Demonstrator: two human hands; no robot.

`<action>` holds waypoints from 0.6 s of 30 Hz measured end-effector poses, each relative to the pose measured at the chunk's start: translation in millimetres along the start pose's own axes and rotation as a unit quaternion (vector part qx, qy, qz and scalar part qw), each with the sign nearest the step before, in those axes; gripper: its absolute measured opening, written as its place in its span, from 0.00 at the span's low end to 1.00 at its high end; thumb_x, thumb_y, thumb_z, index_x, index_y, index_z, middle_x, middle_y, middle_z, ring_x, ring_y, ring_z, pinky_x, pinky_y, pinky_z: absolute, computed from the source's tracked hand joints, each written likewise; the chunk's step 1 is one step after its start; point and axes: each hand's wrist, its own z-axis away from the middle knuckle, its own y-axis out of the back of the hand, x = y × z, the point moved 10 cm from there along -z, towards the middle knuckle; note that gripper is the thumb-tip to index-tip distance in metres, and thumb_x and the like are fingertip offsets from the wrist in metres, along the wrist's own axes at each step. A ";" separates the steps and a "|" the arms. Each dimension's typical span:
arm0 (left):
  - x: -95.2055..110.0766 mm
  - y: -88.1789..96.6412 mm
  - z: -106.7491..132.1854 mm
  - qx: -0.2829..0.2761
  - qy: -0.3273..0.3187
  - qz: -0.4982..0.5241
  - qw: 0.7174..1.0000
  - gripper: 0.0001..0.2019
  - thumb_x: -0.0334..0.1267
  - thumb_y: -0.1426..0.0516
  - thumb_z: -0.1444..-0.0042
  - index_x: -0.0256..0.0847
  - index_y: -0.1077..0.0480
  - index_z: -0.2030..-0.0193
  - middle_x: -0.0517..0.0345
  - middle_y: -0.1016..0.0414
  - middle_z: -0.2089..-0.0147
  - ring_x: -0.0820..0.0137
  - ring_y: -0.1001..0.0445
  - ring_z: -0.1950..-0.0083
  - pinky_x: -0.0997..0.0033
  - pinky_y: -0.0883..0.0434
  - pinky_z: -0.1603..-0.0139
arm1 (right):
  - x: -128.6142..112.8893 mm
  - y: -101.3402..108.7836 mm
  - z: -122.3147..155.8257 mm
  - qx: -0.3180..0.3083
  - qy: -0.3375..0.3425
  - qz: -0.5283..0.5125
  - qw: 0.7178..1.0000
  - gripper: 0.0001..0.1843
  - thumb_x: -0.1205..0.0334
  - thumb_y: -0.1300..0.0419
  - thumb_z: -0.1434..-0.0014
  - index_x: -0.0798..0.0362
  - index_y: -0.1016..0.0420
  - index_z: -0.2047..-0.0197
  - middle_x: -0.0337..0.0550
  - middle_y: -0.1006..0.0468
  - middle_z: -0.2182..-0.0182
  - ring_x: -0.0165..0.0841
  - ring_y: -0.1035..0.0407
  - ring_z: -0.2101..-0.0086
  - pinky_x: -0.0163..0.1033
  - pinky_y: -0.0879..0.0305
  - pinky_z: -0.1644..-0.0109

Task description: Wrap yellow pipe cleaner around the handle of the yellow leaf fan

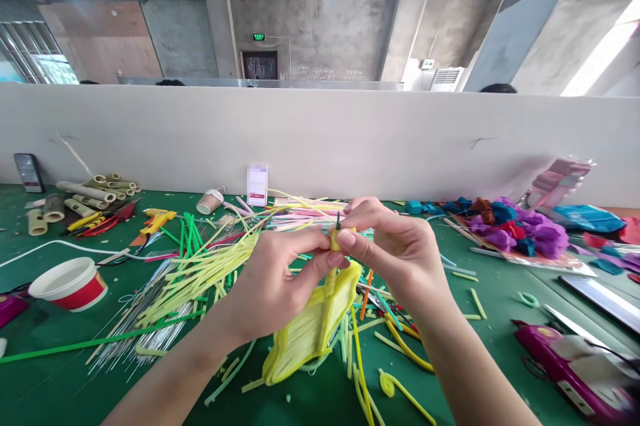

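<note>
Both hands meet over the middle of the table, fingertips pinched around the top of a yellow craft piece [313, 326] that looks made of fuzzy pipe cleaners. Its flat, ribbed, leaf-like body hangs below the fingers. A short dark tip [339, 221] sticks up between the thumbs. My left hand [285, 273] grips the narrow neck from the left with thumb and forefinger. From the right, my right hand [393, 243] pinches the same spot just under the dark tip. The fingers partly hide the neck. Loose yellow pipe cleaners [200, 273] lie to the left.
Wires [150, 313], a paper cup [70, 285], a yellow glue gun [157, 221] and bamboo pieces [97, 196] lie left. A phone [257, 186] leans on the white partition [320, 133]. Right are purple crepe flowers [537, 229], a tablet [605, 303] and a magenta power strip [565, 366].
</note>
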 end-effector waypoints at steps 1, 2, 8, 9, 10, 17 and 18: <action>-0.6 -1.0 -1.0 -0.003 0.004 0.002 1.000 0.10 0.37 0.46 0.33 0.41 0.23 0.62 0.59 0.21 0.66 0.70 0.26 0.65 0.70 0.29 0.62 | -0.3 0.9 0.0 0.004 0.003 0.008 1.000 0.05 0.63 0.32 0.42 0.41 0.17 0.67 0.37 0.23 0.74 0.39 0.30 0.60 0.49 0.37 0.49; -0.6 -0.5 -1.9 0.004 0.004 0.004 1.000 0.09 0.37 0.45 0.33 0.41 0.24 0.60 0.59 0.20 0.64 0.70 0.25 0.63 0.70 0.29 0.61 | -0.5 2.0 0.0 0.009 0.004 0.017 1.000 0.05 0.63 0.32 0.42 0.41 0.17 0.67 0.37 0.23 0.74 0.38 0.31 0.60 0.49 0.37 0.49; 1.1 13.3 1.6 0.111 0.007 -0.011 0.994 0.04 0.37 0.36 0.42 0.41 0.25 0.63 0.63 0.20 0.65 0.73 0.23 0.63 0.75 0.29 0.59 | -5.9 3.7 1.6 0.036 0.022 0.055 0.998 0.09 0.68 0.31 0.44 0.41 0.18 0.68 0.36 0.21 0.70 0.36 0.32 0.61 0.47 0.39 0.51; 1.4 13.6 3.1 0.114 0.008 -0.011 0.993 0.02 0.35 0.37 0.41 0.41 0.25 0.64 0.64 0.20 0.66 0.74 0.24 0.64 0.75 0.29 0.60 | -6.5 2.4 1.9 0.032 0.023 0.053 0.998 0.09 0.68 0.32 0.43 0.40 0.18 0.68 0.36 0.21 0.70 0.36 0.32 0.61 0.47 0.39 0.50; 1.9 13.5 4.4 0.113 0.009 -0.007 0.994 0.02 0.34 0.37 0.40 0.41 0.25 0.65 0.64 0.20 0.66 0.75 0.24 0.64 0.76 0.30 0.61 | -6.3 1.0 2.0 0.026 0.019 0.047 0.998 0.10 0.68 0.32 0.43 0.40 0.17 0.67 0.35 0.21 0.71 0.36 0.32 0.61 0.47 0.39 0.49; 3.6 13.0 2.5 0.065 -0.002 0.045 0.997 0.05 0.34 0.40 0.38 0.42 0.22 0.64 0.62 0.20 0.65 0.72 0.24 0.61 0.74 0.28 0.58 | 2.1 -4.1 1.0 -0.016 -0.019 -0.040 0.999 0.08 0.66 0.31 0.43 0.39 0.16 0.67 0.36 0.21 0.69 0.36 0.31 0.60 0.47 0.37 0.50; 3.1 12.1 0.9 0.051 -0.007 0.050 0.997 0.05 0.34 0.40 0.37 0.42 0.22 0.63 0.62 0.20 0.65 0.71 0.23 0.60 0.72 0.28 0.55 | 3.8 -4.8 0.8 -0.021 -0.023 -0.051 0.998 0.08 0.65 0.31 0.43 0.39 0.16 0.67 0.36 0.20 0.69 0.36 0.30 0.60 0.46 0.37 0.50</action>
